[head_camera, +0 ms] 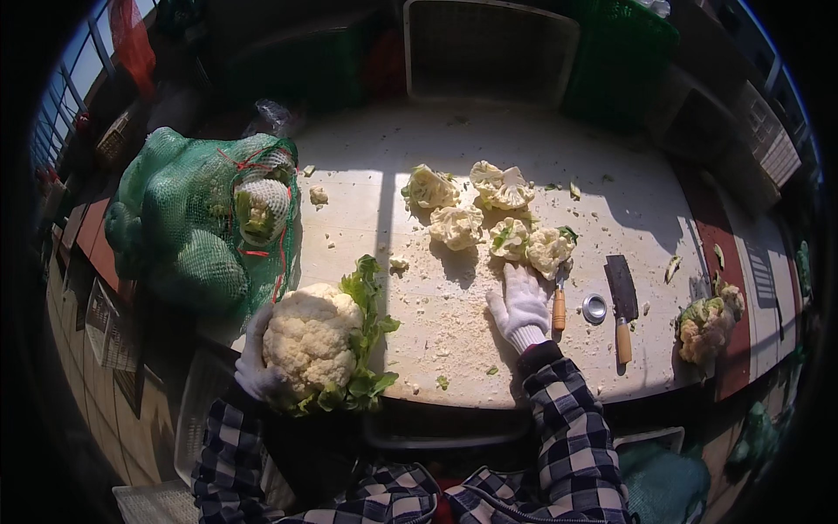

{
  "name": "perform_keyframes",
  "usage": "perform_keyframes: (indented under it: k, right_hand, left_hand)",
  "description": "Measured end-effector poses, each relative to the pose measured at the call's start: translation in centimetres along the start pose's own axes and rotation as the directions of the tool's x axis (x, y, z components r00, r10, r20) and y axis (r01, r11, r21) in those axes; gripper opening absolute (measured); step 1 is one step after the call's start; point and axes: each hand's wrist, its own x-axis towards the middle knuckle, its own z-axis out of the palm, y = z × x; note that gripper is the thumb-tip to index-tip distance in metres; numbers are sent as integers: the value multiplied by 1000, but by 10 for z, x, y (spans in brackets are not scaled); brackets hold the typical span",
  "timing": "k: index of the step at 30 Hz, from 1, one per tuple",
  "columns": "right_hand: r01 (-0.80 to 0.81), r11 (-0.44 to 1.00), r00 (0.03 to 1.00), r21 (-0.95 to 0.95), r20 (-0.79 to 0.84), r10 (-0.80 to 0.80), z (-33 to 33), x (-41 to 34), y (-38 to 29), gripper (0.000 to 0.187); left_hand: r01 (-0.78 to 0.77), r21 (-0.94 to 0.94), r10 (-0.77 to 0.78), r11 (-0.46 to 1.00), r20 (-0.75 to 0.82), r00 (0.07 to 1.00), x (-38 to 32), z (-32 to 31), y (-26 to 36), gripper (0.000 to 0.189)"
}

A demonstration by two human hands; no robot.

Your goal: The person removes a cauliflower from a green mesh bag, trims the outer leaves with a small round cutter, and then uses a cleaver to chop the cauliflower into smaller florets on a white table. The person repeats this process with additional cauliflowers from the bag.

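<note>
My left hand [254, 357], in a white knit glove, grips the left side of a large cauliflower head [310, 334] at the table's front edge. Green leaves [368, 321] fringe the head's right side. Palm down, my gloved right hand [522, 302] has its thumb apart from the fingers. Its fingertips reach the near side of two cut cauliflower pieces [548, 251] [509, 238]; whether they press on them cannot be told. Further cut pieces [456, 226] [430, 187] [502, 185] lie just beyond. Beside my right hand is a wooden-handled tool [558, 308], its tip partly under a piece.
A cleaver [622, 295] and a small round metal tin [594, 308] lie at right, with a discoloured cauliflower [707, 327] past them. A green mesh sack [190, 216] of wrapped cauliflowers fills the left. Crumbs dot the white table [340, 216]. Crates [491, 49] stand behind.
</note>
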Motion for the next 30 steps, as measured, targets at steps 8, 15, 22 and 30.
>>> perform_keyframes:
  k: [8,15,22,30]
  right_hand:
    - [666,691,731,282,-59,-680,2,-55,-42,49]
    - [722,584,678,371,-213,-703,8,7,-97,46]
    - [623,776,773,96,71,-630,54,144,-154,42]
    - [702,538,578,467,67,-813,37,53,-104,29]
  left_hand:
    - [19,-220,-17,975,12,1000,-5,3,-11,124]
    - [-33,-319,48,947,39,998,-5,1,-26,124]
    - [-63,-300,81,952,46,996,-10,-8,-41,117]
    - [1,-246,4,969,22,1000,-9,-4,-39,121]
